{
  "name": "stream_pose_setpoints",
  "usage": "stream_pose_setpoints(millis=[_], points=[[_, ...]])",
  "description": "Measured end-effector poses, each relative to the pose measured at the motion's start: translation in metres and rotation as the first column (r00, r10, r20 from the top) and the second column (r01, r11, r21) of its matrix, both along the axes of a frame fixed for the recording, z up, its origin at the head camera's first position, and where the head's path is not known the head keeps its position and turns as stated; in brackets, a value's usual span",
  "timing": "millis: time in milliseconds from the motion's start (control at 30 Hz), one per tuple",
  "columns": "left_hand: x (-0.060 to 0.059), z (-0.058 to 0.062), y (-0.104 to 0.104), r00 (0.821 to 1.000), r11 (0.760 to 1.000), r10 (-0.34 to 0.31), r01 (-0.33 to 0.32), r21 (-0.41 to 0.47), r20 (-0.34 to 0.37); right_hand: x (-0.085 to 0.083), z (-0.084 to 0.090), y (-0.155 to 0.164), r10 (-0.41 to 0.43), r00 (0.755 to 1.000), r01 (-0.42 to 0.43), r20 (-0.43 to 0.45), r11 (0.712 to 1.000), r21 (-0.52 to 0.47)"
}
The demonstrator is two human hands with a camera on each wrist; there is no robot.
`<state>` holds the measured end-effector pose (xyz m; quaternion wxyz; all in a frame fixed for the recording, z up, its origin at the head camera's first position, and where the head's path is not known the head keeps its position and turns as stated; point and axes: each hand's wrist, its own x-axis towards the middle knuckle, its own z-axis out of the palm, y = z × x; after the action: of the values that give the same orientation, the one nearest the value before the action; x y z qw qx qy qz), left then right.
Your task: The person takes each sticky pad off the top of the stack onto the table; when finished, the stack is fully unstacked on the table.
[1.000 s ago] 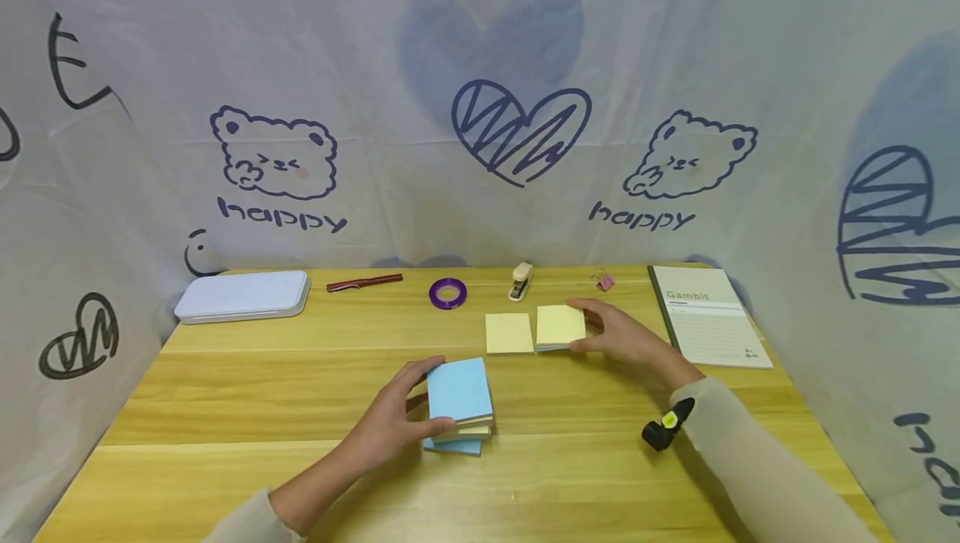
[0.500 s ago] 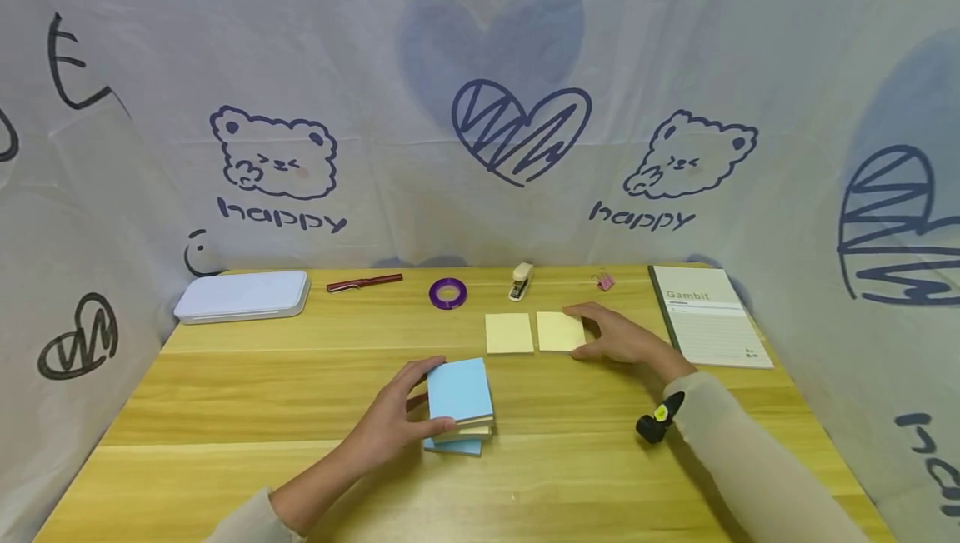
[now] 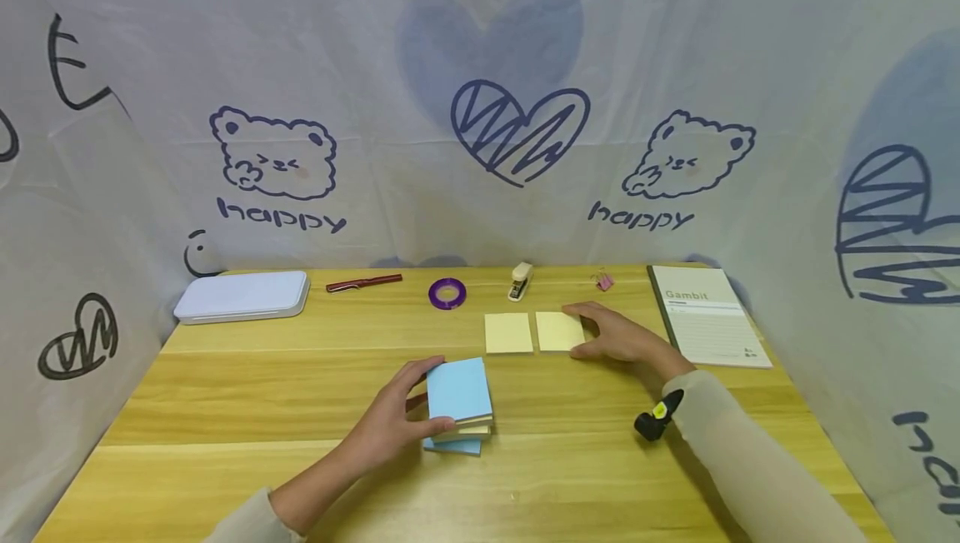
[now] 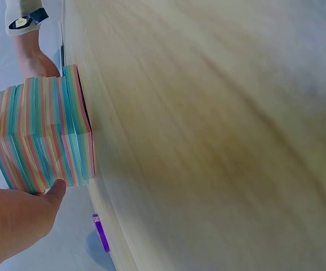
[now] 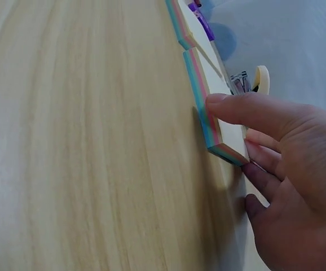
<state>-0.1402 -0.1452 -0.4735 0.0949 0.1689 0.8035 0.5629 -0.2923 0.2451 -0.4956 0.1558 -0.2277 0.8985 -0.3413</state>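
My left hand (image 3: 390, 414) grips a stack of sticky note pads (image 3: 459, 393), thumb on its near side and fingers on its far left side. The top pad is blue, and the pads sit slightly offset; multicoloured layers show along the stack's sides (image 4: 42, 127). At the back, my right hand (image 3: 618, 335) pinches a sticky note pad (image 3: 559, 331) by its right end, thumb at the near edge. Its top is pale yellow, with pink and blue layers beneath (image 5: 202, 96). Beside it on the left lies another yellow sticky note pad (image 3: 508, 333), a narrow gap between them.
Along the back of the wooden table (image 3: 262, 410) lie a white case (image 3: 243, 296), a red pen (image 3: 364, 283), a purple tape roll (image 3: 447, 294), a small stapler (image 3: 520, 281) and pink binder clips (image 3: 603, 280). A notebook (image 3: 708, 318) lies at right. Cloth walls enclose the table.
My right hand has lowered its yellow pad onto the table, level with the pad on its left. The left hand and its stack have stayed in place.
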Motion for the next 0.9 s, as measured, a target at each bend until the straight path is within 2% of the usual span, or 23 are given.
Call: stream_pose_setpoints(millis=[300,533,733,900], points=[[0.0,-0.001,0.001,1.0,1.0,0.011,-0.011,-0.012,-0.008,0.004,0.007,-0.005,-0.02,0.999,0.02,-0.029,1.0,0.014],[-0.001,-0.001,0.001,1.0,0.999,0.027,-0.027,-0.02,-0.006,0.015,0.026,-0.019,0.035,0.997,-0.037,-0.075,0.999,-0.029],[-0.001,-0.001,0.001,1.0,1.0,0.012,-0.013,-0.019,-0.012,0.031,0.043,-0.036,0.091,0.994,-0.097,-0.058,0.99,-0.104],[-0.001,-0.001,0.002,1.0,0.999,0.03,-0.03,-0.02,0.001,0.046,0.054,-0.054,0.146,0.989,-0.149,-0.035,0.973,-0.177]])
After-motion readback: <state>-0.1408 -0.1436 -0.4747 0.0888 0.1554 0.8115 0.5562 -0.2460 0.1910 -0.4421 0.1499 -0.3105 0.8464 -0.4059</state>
